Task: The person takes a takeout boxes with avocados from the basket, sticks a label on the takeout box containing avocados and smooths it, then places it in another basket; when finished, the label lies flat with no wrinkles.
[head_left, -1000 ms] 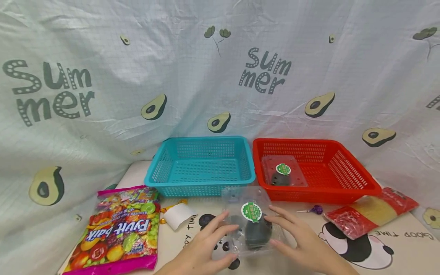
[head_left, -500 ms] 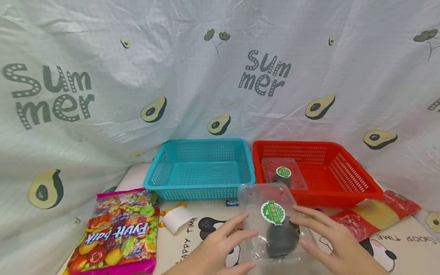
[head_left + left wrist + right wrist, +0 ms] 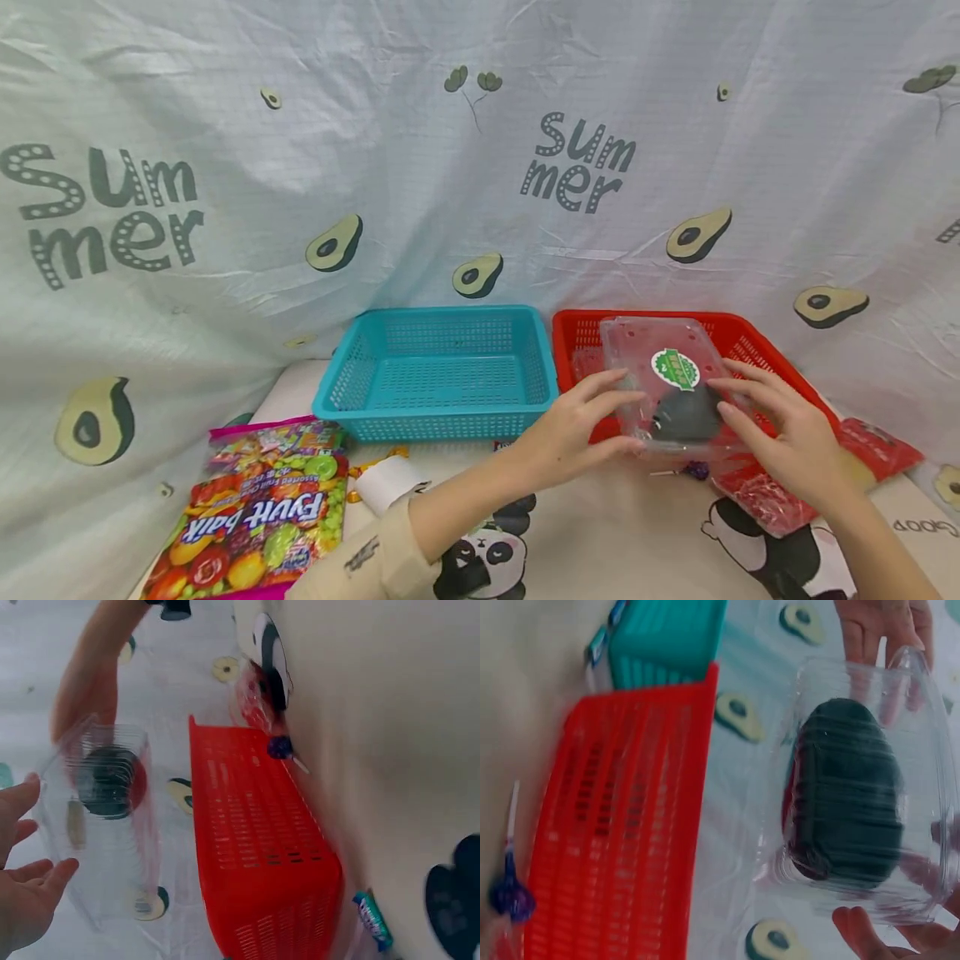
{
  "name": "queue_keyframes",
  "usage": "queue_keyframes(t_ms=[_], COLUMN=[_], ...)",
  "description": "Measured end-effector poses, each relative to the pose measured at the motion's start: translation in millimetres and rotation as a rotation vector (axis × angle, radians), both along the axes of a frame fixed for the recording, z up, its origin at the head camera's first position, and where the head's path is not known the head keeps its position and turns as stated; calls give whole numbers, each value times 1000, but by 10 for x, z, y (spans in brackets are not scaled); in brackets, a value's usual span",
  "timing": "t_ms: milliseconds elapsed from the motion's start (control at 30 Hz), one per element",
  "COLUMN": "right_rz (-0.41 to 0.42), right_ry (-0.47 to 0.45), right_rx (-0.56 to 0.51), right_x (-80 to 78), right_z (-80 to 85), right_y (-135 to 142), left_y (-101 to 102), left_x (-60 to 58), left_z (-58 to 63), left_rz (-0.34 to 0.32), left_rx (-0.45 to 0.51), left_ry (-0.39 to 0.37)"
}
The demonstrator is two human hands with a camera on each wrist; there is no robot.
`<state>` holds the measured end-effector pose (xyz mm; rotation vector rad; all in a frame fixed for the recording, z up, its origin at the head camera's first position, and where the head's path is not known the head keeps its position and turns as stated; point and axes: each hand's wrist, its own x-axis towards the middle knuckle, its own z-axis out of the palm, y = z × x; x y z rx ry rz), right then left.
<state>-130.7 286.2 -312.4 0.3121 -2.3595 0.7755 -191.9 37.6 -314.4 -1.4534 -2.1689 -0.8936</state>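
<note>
A clear plastic box with a round green sticker hangs over the front of the red basket. Inside it sits a dark oval thing, clear in the right wrist view. My left hand grips the box's left side between thumb and fingers. The opposite side is held by my right hand, its fingers bent against the plastic. In the left wrist view, the box is raised above the basket's rim. A second clear box lies in the basket, mostly hidden behind the held one.
A blue basket stands left of the red one. Farther left lie a fruit candy bag and a white paper-like roll. A purple lollipop and a red packet lie before and beside the red basket.
Both hands have lifted the clear box off the table area and carried it right and away from me, to above the red basket. The baskets and the candy bag stay put.
</note>
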Motion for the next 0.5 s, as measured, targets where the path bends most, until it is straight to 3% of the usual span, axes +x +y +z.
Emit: queue_keyframes(t_ms=[133,233,367,500], right_rz=[-64,-119,-223,-290], right_ry=[-55,-97,-102,-95], right_rx=[-69,-99,-90,-96], right_x=[-194,-324,-450,-538], right_z=[1,-17,-81,-159], right_y=[237,382,519,625], left_y=[317,567,863,1083], left_x=[-215,-323,-386,-411], left_z=[44,-16,-169,-294], left_rz=[18,37,93,176], left_rx=[-27,-4,26,-4], left_ry=[-27,-37,-42,-53])
